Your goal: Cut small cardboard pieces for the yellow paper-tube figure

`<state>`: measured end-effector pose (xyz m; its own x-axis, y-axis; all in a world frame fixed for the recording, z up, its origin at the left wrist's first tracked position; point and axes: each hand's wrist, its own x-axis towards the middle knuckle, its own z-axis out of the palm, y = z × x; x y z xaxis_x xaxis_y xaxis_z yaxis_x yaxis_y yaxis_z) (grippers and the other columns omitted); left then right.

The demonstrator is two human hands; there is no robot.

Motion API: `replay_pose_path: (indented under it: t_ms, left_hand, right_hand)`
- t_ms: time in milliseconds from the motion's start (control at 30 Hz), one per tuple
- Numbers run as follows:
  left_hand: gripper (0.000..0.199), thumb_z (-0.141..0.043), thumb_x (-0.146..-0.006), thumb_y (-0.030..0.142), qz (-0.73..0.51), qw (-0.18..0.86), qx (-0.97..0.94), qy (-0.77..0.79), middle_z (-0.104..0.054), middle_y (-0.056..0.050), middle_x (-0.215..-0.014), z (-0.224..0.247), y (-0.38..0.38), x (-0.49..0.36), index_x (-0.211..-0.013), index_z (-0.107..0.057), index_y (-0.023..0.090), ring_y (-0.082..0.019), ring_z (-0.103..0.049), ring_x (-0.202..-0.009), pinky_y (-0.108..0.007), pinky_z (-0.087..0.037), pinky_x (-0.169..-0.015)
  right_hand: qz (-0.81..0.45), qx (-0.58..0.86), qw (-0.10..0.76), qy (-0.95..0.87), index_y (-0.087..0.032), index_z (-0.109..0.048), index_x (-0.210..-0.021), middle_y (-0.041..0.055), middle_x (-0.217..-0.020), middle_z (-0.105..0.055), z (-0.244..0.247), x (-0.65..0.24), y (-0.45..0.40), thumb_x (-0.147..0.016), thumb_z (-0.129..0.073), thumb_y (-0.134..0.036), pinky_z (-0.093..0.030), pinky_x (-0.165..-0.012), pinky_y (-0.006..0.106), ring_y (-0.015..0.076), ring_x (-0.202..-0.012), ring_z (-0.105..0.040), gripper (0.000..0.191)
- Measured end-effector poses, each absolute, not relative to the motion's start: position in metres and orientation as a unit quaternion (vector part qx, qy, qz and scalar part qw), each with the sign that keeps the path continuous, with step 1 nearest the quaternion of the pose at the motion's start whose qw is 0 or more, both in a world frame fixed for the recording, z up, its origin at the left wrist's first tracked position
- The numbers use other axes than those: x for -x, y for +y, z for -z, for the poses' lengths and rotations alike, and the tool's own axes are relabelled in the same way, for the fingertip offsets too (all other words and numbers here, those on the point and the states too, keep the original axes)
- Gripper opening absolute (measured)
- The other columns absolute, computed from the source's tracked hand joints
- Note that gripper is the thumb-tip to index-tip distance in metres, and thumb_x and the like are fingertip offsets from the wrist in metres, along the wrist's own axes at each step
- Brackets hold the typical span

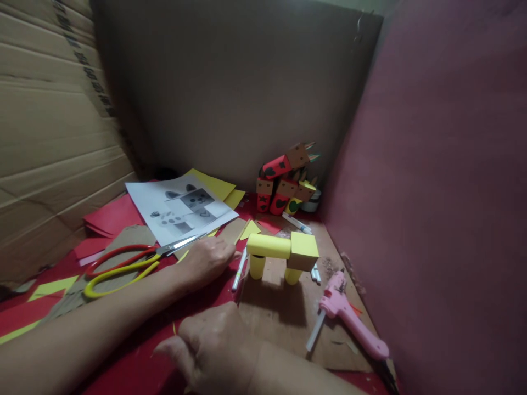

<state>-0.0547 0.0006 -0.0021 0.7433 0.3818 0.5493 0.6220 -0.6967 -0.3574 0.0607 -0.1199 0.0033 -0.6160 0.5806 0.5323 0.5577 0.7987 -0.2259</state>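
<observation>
My left hand [208, 259] reaches over the red surface with its fingers curled down, beside the scissor blades. A thin yellowish strip [242, 232] stands out just past its fingertips; whether they grip it is unclear. Closer to me, my right hand [216, 343] is closed, thumb toward the left, its contents hidden. A tiny yellow sliver [174, 328] shows at its edge. Right of my left hand stands a yellow paper figure [269, 246] with a tube body, tube legs and a box-shaped head, on a brown board [267, 318]. Large scissors [123, 265] with red and yellow handles lie at left.
A pink glue gun [349, 315] with a glue stick lies at right. White markers [239, 269] rest near the figure. Behind stand red decorated tubes [278, 164] with cardboard heads. A printed sheet [181, 208] and red paper [117, 214] lie at left; cardboard walls [53, 109] enclose the space.
</observation>
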Motion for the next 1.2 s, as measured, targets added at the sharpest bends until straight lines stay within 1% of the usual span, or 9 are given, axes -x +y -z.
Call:
replay_pose_path:
  t_ms: [100,267,400,533,633,700,833,1000,1200]
  left_hand:
    - [0.043,-0.035,-0.095,0.034,0.209,0.273,0.897,-0.279,-0.050,-0.003,-0.051,0.003,0.003,0.056,-0.062,-0.054,0.016,-0.017,-0.046,-0.047,-0.028,-0.029,-0.046]
    - [0.036,-0.039,-0.094,0.032,0.174,0.260,0.904,-0.291,-0.053,-0.004,-0.053,0.005,0.005,0.056,-0.067,-0.057,0.016,-0.018,-0.048,-0.049,-0.028,-0.031,-0.046]
    - [0.027,-0.043,-0.091,0.023,0.148,0.239,0.897,-0.341,-0.056,-0.005,-0.057,0.001,0.005,0.059,-0.068,-0.056,0.015,-0.019,-0.051,-0.052,-0.028,-0.034,-0.049]
    - [0.013,-0.047,-0.085,0.014,0.147,0.224,0.873,-0.409,-0.059,-0.007,-0.064,-0.007,0.007,0.063,-0.077,-0.058,0.014,-0.020,-0.054,-0.059,-0.028,-0.036,-0.052]
    - [0.012,-0.047,-0.080,0.008,0.153,0.208,0.862,-0.436,-0.059,-0.008,-0.066,-0.014,0.006,0.064,-0.080,-0.058,0.013,-0.021,-0.054,-0.061,-0.029,-0.036,-0.053]
    - [0.012,-0.047,-0.078,0.007,0.154,0.193,0.864,-0.438,-0.059,-0.008,-0.065,-0.018,0.005,0.064,-0.078,-0.058,0.014,-0.021,-0.054,-0.061,-0.029,-0.037,-0.054]
    - [0.015,-0.044,-0.081,0.010,0.170,0.163,0.867,-0.440,-0.061,-0.008,-0.067,-0.023,0.003,0.064,-0.079,-0.059,0.014,-0.020,-0.055,-0.063,-0.029,-0.038,-0.056]
    - [0.025,-0.040,-0.091,0.024,0.223,0.124,0.847,-0.466,-0.063,-0.006,-0.065,-0.025,0.005,0.066,-0.080,-0.060,0.015,-0.016,-0.054,-0.056,-0.025,-0.034,-0.051]
    - [0.030,-0.043,-0.092,0.031,0.298,0.058,0.835,-0.459,-0.058,0.000,-0.058,-0.044,-0.004,0.066,-0.074,-0.060,0.015,-0.011,-0.051,-0.052,-0.021,-0.037,-0.052]
  right_hand:
    - [-0.003,0.308,0.308,-0.900,-0.018,-0.059,-0.059,-0.0018,-0.053,-0.067,-0.003,-0.061,-0.120,-0.090,-0.042,-0.043,-0.029,-0.038,0.026,0.0119,-0.047,-0.061,0.043]
    - [0.058,0.315,0.388,-0.864,-0.018,-0.054,-0.056,-0.0034,-0.049,-0.062,-0.009,-0.063,-0.122,-0.095,-0.034,-0.046,-0.031,-0.041,0.025,0.0093,-0.042,-0.056,0.052]
    - [0.067,0.297,0.434,-0.848,-0.019,-0.051,-0.055,-0.0029,-0.044,-0.055,-0.005,-0.060,-0.125,-0.097,-0.025,-0.046,-0.031,-0.041,0.025,0.0094,-0.038,-0.049,0.056]
    - [0.012,0.280,0.415,-0.866,-0.017,-0.056,-0.071,-0.0002,-0.057,-0.059,-0.001,-0.061,-0.125,-0.098,-0.028,-0.031,-0.036,-0.047,0.025,0.0118,-0.048,-0.052,0.042]
    - [-0.020,0.291,0.375,-0.880,-0.014,-0.059,-0.082,0.0020,-0.066,-0.060,-0.008,-0.067,-0.124,-0.091,-0.038,-0.016,-0.039,-0.051,0.024,0.0130,-0.055,-0.054,0.023]
    - [-0.038,0.300,0.343,-0.890,-0.014,-0.061,-0.089,0.0029,-0.072,-0.062,-0.013,-0.071,-0.124,-0.086,-0.044,-0.011,-0.040,-0.053,0.023,0.0131,-0.060,-0.057,0.017]
    - [-0.055,0.311,0.330,-0.889,-0.016,-0.059,-0.105,0.0035,-0.077,-0.065,-0.013,-0.074,-0.124,-0.086,-0.042,-0.009,-0.042,-0.055,0.023,0.0141,-0.064,-0.059,0.026]
    - [-0.083,0.318,0.357,-0.875,-0.018,-0.060,-0.096,0.0023,-0.071,-0.056,0.001,-0.071,-0.124,-0.089,-0.044,-0.019,-0.043,-0.055,0.022,0.0135,-0.062,-0.055,0.018]
    - [-0.128,0.328,0.372,-0.859,-0.018,-0.059,-0.102,0.0035,-0.080,-0.052,0.004,-0.072,-0.122,-0.085,-0.044,-0.012,-0.042,-0.054,0.021,0.0124,-0.063,-0.053,0.023]
